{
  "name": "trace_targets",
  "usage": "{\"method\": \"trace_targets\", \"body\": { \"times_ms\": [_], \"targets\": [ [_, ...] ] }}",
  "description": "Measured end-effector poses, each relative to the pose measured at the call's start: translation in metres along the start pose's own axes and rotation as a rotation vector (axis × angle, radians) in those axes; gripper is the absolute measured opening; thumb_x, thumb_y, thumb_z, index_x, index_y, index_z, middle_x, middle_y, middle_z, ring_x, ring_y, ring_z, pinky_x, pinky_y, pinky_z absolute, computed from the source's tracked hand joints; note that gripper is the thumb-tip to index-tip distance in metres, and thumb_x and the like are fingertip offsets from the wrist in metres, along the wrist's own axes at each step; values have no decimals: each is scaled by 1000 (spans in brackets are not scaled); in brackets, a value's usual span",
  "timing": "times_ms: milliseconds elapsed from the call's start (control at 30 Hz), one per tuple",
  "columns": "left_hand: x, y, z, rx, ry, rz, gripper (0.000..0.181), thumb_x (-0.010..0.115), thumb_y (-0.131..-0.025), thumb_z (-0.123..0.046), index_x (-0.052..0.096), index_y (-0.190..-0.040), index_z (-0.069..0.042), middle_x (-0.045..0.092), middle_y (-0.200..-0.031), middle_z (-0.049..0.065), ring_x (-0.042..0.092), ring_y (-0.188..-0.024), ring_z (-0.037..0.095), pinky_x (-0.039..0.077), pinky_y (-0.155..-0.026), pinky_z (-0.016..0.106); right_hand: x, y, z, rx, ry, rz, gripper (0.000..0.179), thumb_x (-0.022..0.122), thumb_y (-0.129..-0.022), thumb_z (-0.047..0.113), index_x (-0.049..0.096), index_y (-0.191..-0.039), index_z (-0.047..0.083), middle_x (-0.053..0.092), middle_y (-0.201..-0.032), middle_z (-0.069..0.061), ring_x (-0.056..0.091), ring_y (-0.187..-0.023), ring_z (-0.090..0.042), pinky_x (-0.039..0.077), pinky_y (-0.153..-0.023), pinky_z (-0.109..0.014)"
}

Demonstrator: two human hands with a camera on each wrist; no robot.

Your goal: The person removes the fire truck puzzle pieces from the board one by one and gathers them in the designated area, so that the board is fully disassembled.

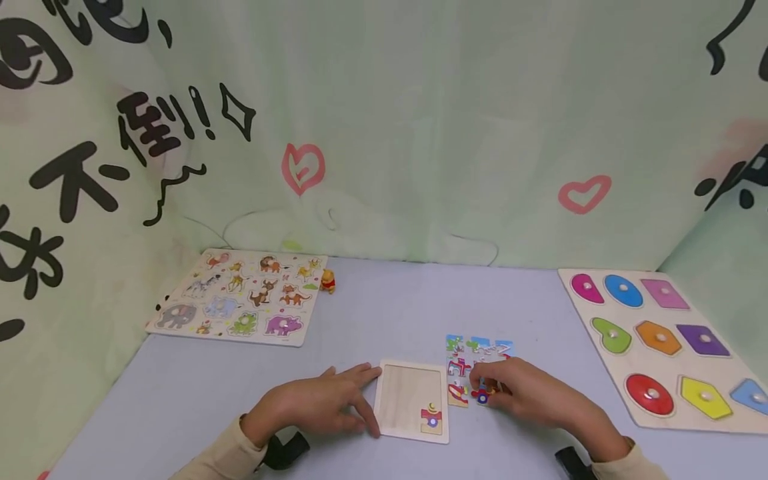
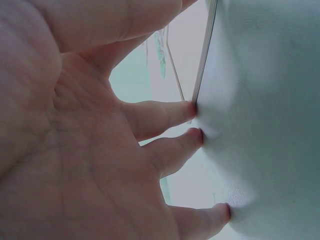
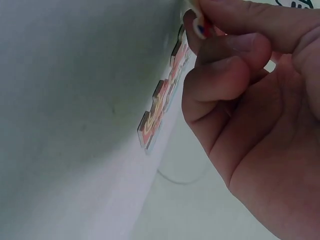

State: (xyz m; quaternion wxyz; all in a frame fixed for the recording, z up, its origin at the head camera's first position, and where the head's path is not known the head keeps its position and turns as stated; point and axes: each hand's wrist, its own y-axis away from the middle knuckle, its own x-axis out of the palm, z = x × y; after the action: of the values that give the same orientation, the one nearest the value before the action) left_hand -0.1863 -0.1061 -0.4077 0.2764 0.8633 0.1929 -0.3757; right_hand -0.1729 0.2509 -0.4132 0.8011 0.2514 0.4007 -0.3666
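Observation:
A small wooden puzzle tray (image 1: 402, 403) lies in front of me, with one jigsaw piece (image 1: 431, 421) in its lower right corner. My left hand (image 1: 324, 403) rests at the tray's left edge, thumb and fingers spread; in the left wrist view, fingertips (image 2: 187, 111) touch the tabletop beside the tray's edge. Just right of the tray, my right hand (image 1: 534, 390) pinches a jigsaw piece (image 1: 482, 395) with a red and blue picture between thumb and fingers. Several loose jigsaw pieces (image 1: 457, 395) lie near that hand, partly hidden by it.
At the back left lies an animal puzzle board (image 1: 252, 307), a small yellow and red bear figure (image 1: 327, 281) next to it. A shape puzzle board (image 1: 636, 353) with knobbed pieces lies on the right. Printed curtains (image 1: 432, 133) enclose the table (image 1: 372, 300).

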Motion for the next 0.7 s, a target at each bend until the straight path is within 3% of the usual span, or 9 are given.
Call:
{"method": "trace_targets", "body": {
  "times_ms": [300, 700],
  "targets": [
    [-1, 1, 1, -4, 12, 1, 27, 69, -96, -13, 81, -100, -36, 28, -166, 11, 15, -156, 30, 17, -114, 73, 4, 1, 3, -6, 96, -56, 23, 80, -87, 8, 72, -104, 22, 52, -90, 12, 47, -78, -3, 44, -66, -23],
    [-1, 2, 0, -7, 23, 1, 27, 69, -96, -12, 81, -99, -36, 28, -166, 11, 14, -156, 29, 15, -114, 73, 6, 0, 4, 17, 116, -38, 23, 80, -87, 10, 71, -105, 21, 51, -90, 14, 46, -78, -3, 43, -65, -23]
  ]
}}
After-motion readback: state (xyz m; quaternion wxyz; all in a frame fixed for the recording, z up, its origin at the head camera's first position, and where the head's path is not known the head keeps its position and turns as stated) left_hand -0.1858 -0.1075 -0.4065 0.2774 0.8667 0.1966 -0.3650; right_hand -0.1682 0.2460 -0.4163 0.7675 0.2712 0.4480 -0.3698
